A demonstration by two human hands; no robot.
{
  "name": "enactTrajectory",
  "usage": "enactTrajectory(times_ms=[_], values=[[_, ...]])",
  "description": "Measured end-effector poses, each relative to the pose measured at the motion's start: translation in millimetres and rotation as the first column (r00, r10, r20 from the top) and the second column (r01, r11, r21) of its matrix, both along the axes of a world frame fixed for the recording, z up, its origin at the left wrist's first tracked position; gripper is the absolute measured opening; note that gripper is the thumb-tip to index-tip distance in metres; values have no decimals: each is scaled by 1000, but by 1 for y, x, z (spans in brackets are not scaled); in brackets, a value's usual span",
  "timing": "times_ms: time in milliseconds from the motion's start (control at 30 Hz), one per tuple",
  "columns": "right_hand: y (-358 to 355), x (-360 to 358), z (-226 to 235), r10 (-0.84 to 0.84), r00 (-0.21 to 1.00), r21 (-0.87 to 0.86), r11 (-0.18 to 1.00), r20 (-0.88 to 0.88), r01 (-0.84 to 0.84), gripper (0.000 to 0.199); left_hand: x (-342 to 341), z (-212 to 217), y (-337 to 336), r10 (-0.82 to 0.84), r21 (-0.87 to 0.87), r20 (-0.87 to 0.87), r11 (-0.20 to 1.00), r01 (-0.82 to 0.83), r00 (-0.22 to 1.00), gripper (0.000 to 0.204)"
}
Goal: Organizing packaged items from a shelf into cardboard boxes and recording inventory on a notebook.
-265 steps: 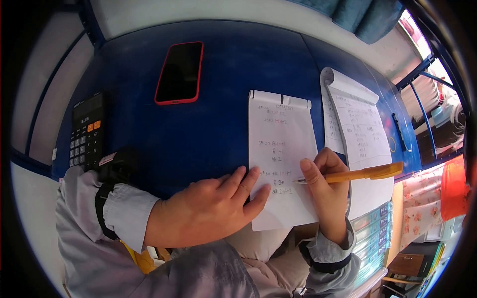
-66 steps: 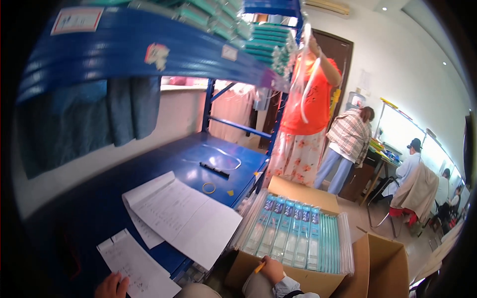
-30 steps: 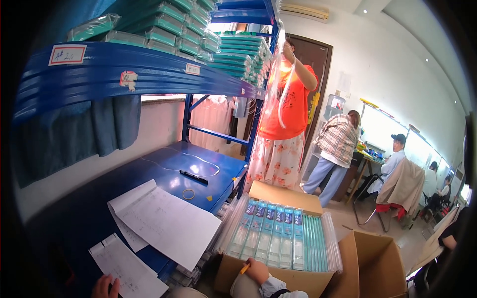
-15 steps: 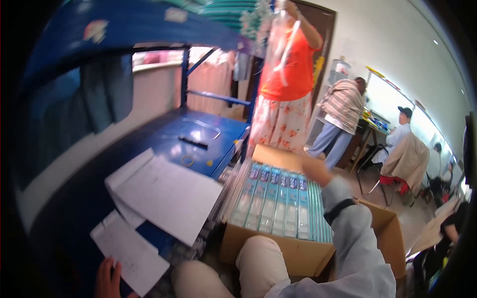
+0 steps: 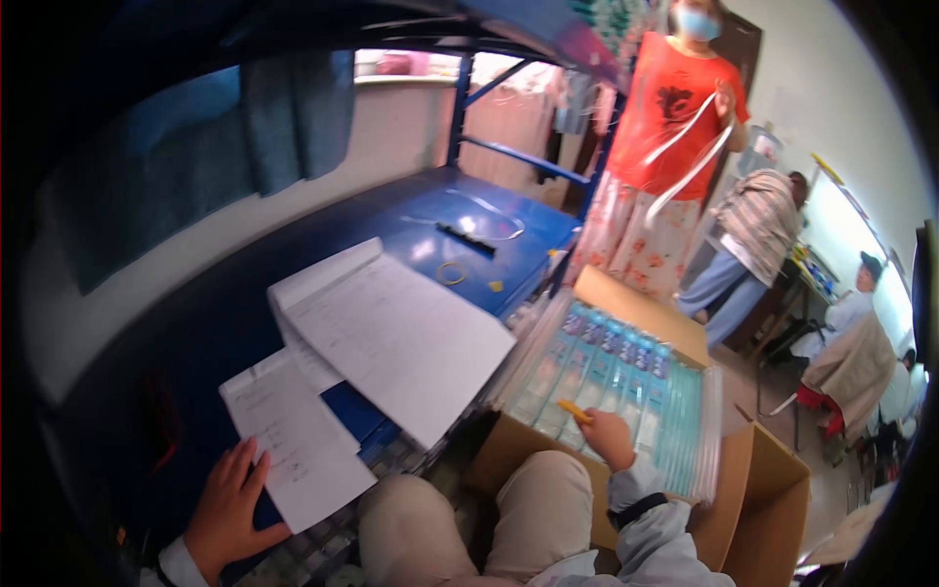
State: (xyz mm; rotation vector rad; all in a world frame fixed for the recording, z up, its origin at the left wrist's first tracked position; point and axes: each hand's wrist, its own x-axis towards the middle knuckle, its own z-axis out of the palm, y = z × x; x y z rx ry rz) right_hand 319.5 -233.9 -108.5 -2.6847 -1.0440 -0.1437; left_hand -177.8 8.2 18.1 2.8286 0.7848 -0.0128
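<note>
Your left hand is spread, thumb held apart, its fingertips at the left edge of the small notepad; that placing looks meant to keep the sheet from sliding. The notepad lies at the near edge of the blue table. Your right hand is curled around a yellow pen, its end jutting out past your fingers, perhaps kept there to save setting it down. That hand is over the near side of the cardboard box; whether it touches the clear-wrapped packages standing in rows inside, you can't fairly tell from this angle.

Your knees come between table and box. The larger pad reaches the table's near edge, taking up room beside the notepad. Toward the table's far right corner lie a black strip and a yellow ring. A second carton crowds the box's right side, and a co-worker in an orange-red top stands beyond, holding white strips.
</note>
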Motion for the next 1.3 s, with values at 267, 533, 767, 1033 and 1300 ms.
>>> enactTrajectory(times_ms=[267,533,767,1033,1300], values=[[-13,-18,127,126,981,465,867,146,-180,25,-1,11,-18,-58,110,81,993,49,995,78],[-46,-96,308,670,539,860,-398,511,-321,82,6,13,-20,-54,112,54,993,47,997,80],[-33,-60,306,736,447,858,-392,509,-331,69,-1,5,-17,-55,91,15,994,53,998,79],[-34,-45,321,656,603,890,-314,455,-330,90,-14,11,-11,91,67,-64,994,-87,994,92],[48,-35,166,870,283,911,410,-404,43,68,-2,1,0,-29,114,39,993,24,999,86]])
